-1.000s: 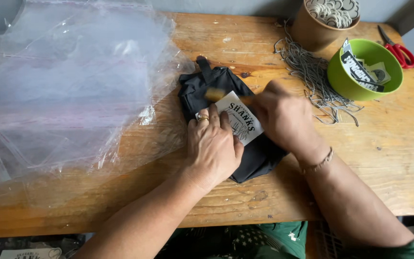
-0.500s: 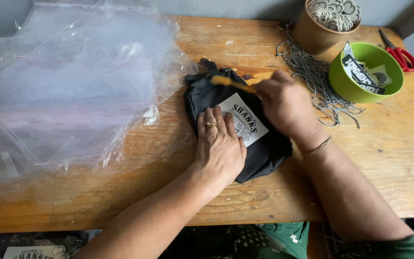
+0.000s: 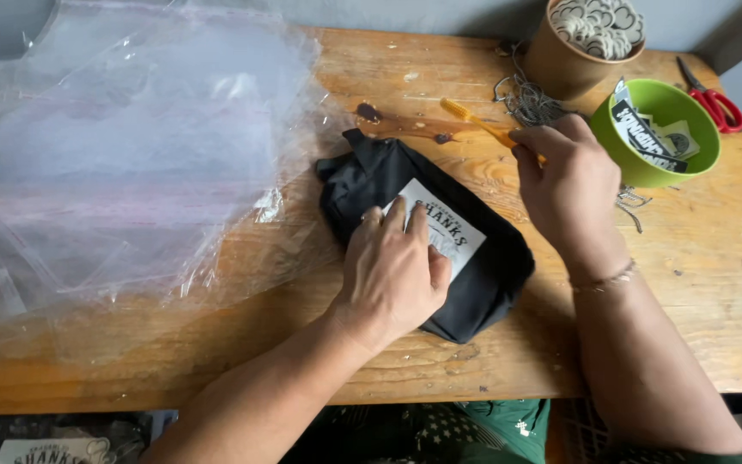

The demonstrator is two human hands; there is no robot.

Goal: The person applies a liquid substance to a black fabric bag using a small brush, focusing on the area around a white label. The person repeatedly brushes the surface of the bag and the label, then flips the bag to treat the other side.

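Note:
A folded black garment (image 3: pixel 474 283) lies on the wooden table (image 3: pixel 714 283), with a white printed tag (image 3: pixel 453 228) on top. My left hand (image 3: pixel 395 271) presses flat on the tag and the cloth, fingers together. My right hand (image 3: pixel 570 185) is raised to the right of the garment and grips a thin yellow tool (image 3: pixel 474 120) whose tip points up and left over the table.
A heap of clear plastic bags (image 3: pixel 122 163) covers the table's left half. At the back right stand a brown cup of white pieces (image 3: pixel 581 39), a green bowl (image 3: pixel 656 133) with printed tags, red scissors (image 3: pixel 713 99) and a tangle of grey strings (image 3: pixel 530 107).
My right hand has lifted the yellow tool off the garment and moved it right, toward the bowl. My left hand stays pressed on the tag.

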